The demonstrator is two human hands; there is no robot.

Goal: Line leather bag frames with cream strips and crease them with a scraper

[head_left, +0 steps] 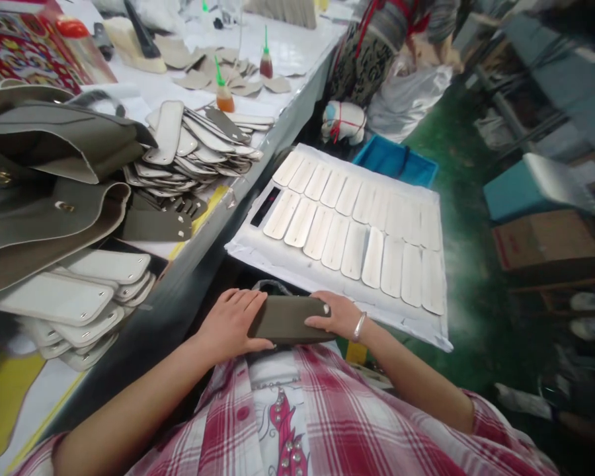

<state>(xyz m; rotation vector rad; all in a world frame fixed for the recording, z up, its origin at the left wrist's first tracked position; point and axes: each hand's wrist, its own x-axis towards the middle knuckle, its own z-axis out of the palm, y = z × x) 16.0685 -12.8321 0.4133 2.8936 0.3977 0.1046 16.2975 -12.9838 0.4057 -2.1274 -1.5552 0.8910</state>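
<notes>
Clasping the olive leather piece (287, 318) by its ends, the left hand (233, 324) and right hand (340, 316) keep it flat. Pale strips (357, 231) lie just beyond the hands, spaced apart, seemingly so none stick together.

A flat olive-grey leather piece (290, 319), plain all over, lies between the left grip (231, 324) and the right grip (340, 316). At the right grip's wrist is a silver bangle (359, 326). Below both grips, the plaid cotton shirt (337, 410) is checked in red, pink and white. Beyond the grips, cream oblong leather pieces (357, 231) lie on a white sheet (258, 254), with a bright blue tray (394, 162) and a dark green floor (456, 218) further off. Left of the left grip, olive-grey leather bags (54, 139) rest on the grey-edged worktop (188, 277).
</notes>
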